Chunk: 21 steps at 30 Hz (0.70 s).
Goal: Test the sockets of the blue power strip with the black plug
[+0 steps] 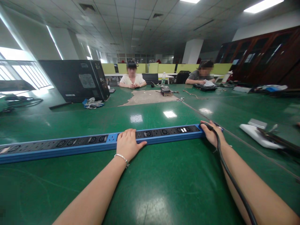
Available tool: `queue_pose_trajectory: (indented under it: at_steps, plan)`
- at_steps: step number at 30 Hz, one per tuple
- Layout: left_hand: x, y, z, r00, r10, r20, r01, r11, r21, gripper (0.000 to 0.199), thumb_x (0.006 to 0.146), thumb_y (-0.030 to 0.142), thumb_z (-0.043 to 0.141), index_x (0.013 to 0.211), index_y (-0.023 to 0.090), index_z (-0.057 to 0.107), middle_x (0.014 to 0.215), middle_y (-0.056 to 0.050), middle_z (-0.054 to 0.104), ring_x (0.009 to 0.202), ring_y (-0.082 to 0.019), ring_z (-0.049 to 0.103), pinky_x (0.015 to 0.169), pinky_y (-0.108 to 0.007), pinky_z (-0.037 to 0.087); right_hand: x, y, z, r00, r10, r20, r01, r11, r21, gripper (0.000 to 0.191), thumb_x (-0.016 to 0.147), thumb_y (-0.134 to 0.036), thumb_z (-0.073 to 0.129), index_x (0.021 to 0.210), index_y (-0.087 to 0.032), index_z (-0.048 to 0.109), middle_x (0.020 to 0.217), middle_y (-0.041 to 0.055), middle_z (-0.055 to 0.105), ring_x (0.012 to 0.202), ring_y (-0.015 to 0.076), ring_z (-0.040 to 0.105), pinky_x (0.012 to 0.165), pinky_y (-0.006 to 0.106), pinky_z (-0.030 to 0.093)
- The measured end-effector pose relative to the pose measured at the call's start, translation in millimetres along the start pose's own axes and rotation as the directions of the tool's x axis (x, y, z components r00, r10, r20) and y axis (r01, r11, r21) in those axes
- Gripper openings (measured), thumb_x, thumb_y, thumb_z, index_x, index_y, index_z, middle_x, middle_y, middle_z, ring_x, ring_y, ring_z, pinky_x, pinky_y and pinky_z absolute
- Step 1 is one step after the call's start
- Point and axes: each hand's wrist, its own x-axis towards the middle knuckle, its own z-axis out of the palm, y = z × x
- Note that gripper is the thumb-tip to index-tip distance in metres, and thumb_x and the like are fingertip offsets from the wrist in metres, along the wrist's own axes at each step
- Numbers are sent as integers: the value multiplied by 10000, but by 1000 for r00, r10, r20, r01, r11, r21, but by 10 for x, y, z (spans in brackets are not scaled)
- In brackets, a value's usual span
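A long blue power strip (77,150) with a black face of several sockets lies across the green table, running off the left edge of the view. My left hand (127,142) is laid over its middle, fingers curled over the far side and thumb along the near side. At the strip's right end, my right hand (212,136) is closed around a black cable (225,164). The cable runs back along my right forearm. Its tip, by my fingers against the strip's end, is too covered to make out.
A black computer tower (72,79) stands at the back left, with work gloves (92,103) before it. Two people sit across the table (168,175). A bottle (163,78) and a round device (165,89) are near the far edge. A white device (259,136) lies at right.
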Motion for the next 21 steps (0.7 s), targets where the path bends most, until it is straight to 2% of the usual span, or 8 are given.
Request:
queue_pose_trajectory:
  at_steps: [6,9,13,21]
  plan:
    - [-2,3,-7,1000,0,-2,0,1000,1,629,734,594,564,1165,137,524,1188,-157,600,1138,-295,512,968,-432,348,-84,-30,12,994,-90,-56,84,991,-104,440,815,-487,427,1113,-257,655,1236,41,606,1294,313,381,1037,512,325]
    - [-2,2,3,1000,8,-11,-8,1000,-9,629,733,596,562,1166,141,525,1185,-160,600,1138,-299,513,967,-434,348,-118,-79,18,995,-55,-80,43,987,-155,421,828,-488,409,1089,-276,663,1251,26,597,1296,318,371,1048,536,291]
    - [-2,-2,11,1000,15,-24,-15,1000,4,649,732,597,564,1170,119,526,1185,-167,599,1129,-307,518,961,-439,352,-162,-123,39,998,5,-62,-17,979,-201,459,867,-489,347,1183,-282,608,1286,16,571,1320,301,335,1077,555,215]
    - [-9,-13,26,999,21,-36,-21,1000,7,659,722,599,584,1167,116,528,1181,-159,604,1124,-299,520,959,-434,357,-162,-96,28,999,6,-32,-12,980,-199,469,872,-502,342,1212,-293,587,1289,20,569,1318,313,334,1072,576,194]
